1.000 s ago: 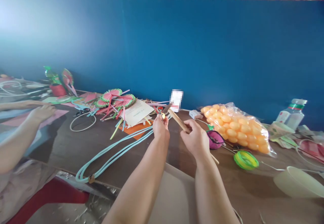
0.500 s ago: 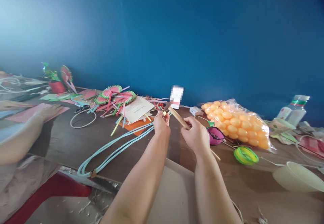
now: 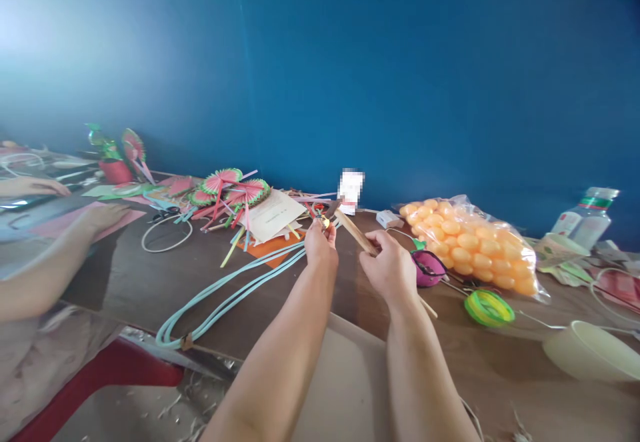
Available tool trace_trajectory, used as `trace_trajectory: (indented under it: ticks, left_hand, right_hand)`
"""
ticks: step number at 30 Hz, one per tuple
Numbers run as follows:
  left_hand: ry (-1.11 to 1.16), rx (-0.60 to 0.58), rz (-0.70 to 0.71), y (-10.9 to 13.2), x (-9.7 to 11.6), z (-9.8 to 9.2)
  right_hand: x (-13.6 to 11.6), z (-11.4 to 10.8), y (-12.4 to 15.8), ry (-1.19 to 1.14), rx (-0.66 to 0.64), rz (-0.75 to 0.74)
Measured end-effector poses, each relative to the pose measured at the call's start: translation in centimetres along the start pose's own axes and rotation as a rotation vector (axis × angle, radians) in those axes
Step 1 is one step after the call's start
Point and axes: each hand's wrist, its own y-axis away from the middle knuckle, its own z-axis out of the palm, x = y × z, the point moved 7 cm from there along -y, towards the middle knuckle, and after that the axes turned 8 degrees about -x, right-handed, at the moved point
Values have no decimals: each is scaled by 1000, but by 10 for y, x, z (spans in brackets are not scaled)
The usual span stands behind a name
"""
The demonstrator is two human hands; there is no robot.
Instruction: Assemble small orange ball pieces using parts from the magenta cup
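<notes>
My right hand is wrapped round the wooden handle of a hammer, whose dark head points away to the left. Just past that head's near side, my left hand pinches a small shiny yellow piece; its exact kind is too small to tell. The hammer head is close to the left fingertips, and I cannot tell whether they touch. A bundle of light blue tubing loops over the table on the left and passes behind my left wrist.
Paper watermelon fans, strips and a white sheet lie at the back. To the right are a bag of orange balls, a purple pouch, green-yellow coil, cream bowl and bottle. A co-worker's arm is at left.
Both hands keep their grips, with hammer and yellow piece almost where they were. The whole view has shifted slightly. At far left, the co-worker's farther hand has risen away from the pink paper.
</notes>
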Motion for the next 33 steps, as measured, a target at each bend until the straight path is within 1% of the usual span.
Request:
trace_trajectory:
  ticks: [3,8,13,17,20,24,26,31,33]
  left_hand:
    - [-7,-10,-2,0,0,1]
    - [-7,23,-19,0,-1,-3]
    - [2,-22,7,1,1,0]
    - [6,9,-13,2,0,0]
    - [6,-3,-11,2,0,1]
    - [8,26,-25,1,-1,-1]
    - [9,40,-27,0,-2,-3]
    - [-15,29,-6,-2,-1,-4]
    - [-46,23,3,-4,-2,-5]
  right_hand:
    - [1,-2,0,-34,22,3]
    - [-1,4,0,11,-27,-46]
    - [1,1,0,-10,8,-28]
    - [-1,0,0,10,2,-39]
    - [0,-1,1,-8,21,-21]
    - [0,2,1,3,-20,-21]
    - [1,2,0,4,-27,-1]
    - [17,-4,-6,-8,79,110]
    - [25,1,-10,19,65,148]
